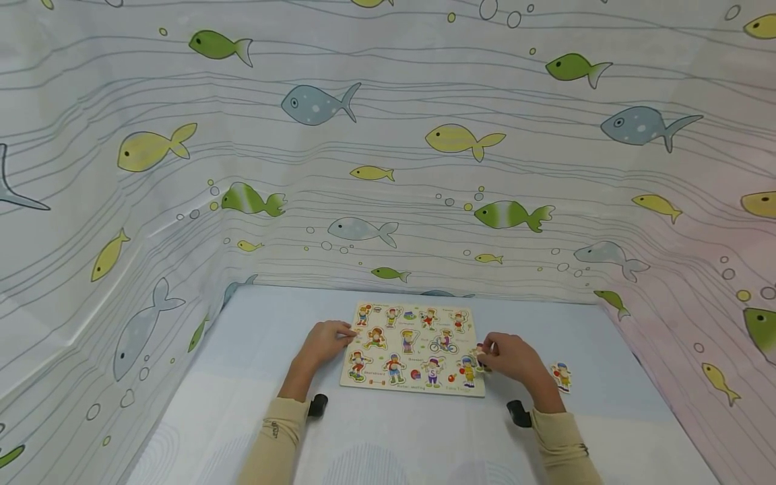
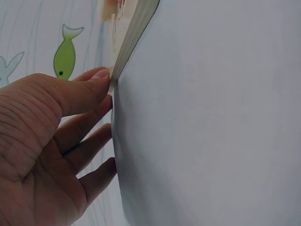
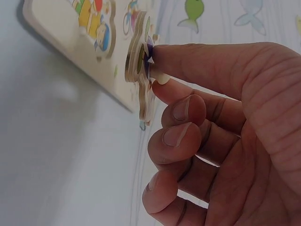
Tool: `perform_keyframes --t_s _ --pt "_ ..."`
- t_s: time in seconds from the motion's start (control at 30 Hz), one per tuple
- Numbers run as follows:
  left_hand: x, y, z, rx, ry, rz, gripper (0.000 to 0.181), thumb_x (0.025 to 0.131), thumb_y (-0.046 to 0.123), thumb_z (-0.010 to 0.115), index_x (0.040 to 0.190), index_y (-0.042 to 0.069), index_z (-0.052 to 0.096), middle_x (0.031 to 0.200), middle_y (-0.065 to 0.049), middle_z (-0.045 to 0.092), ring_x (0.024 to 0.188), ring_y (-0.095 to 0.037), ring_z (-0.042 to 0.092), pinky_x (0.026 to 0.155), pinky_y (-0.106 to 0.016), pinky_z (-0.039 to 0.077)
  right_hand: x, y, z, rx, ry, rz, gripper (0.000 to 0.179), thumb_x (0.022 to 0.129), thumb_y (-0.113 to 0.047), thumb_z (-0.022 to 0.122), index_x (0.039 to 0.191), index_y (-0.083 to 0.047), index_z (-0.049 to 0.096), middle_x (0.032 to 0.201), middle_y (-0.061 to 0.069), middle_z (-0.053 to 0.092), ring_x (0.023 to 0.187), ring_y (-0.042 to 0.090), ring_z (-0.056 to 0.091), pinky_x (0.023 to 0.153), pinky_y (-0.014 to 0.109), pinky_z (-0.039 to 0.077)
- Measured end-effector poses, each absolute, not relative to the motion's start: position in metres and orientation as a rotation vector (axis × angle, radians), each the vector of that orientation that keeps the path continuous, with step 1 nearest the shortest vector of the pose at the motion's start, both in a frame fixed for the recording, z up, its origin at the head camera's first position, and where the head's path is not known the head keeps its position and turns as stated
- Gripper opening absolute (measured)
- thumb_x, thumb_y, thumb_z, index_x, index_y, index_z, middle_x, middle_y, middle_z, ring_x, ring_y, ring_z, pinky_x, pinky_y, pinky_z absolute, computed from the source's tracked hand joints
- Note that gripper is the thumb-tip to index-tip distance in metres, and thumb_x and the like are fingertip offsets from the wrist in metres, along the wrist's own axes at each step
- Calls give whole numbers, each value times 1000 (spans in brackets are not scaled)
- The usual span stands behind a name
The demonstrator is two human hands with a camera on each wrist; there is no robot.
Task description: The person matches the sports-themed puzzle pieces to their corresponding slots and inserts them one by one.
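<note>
A wooden puzzle board (image 1: 418, 357) with printed child sports figures lies flat on the table. My left hand (image 1: 327, 342) is at its left edge; in the left wrist view the thumb (image 2: 89, 92) and index tip meet the board's edge, while the other fingers reach loosely to the tabletop. Thumb and index finger of my right hand (image 1: 512, 357) pinch a puzzle piece (image 3: 139, 66) by a pale knob on its face. That piece is on edge, close to the board's right side, and the hand partly hides it in the head view.
Another figure-shaped piece (image 1: 562, 377) lies on the table (image 1: 418, 438) to the right of my right hand. Several figures fill the board. A fish-patterned sheet (image 1: 388, 141) rises behind the table and along both sides. Black wrist devices (image 1: 519, 413) sit at the cuffs.
</note>
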State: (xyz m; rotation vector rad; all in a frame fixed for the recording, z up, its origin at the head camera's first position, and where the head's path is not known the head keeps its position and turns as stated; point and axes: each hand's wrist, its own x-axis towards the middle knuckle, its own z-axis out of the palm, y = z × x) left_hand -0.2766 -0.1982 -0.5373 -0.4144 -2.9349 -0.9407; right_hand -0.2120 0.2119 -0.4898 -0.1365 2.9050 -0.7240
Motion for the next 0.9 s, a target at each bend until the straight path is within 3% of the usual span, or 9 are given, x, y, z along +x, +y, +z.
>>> perform_keyframes --t_s 0.9 --pt "-278 -199 -542 -407 -2922 -950 13 86 12 76 99 12 80 118 -8 69 119 -33 59 104 -49 43 -207 162 -490 -375 2901 -759 16 88 -23 75 83 -17 61 62 -4 51 52 12 44 46 28 36"
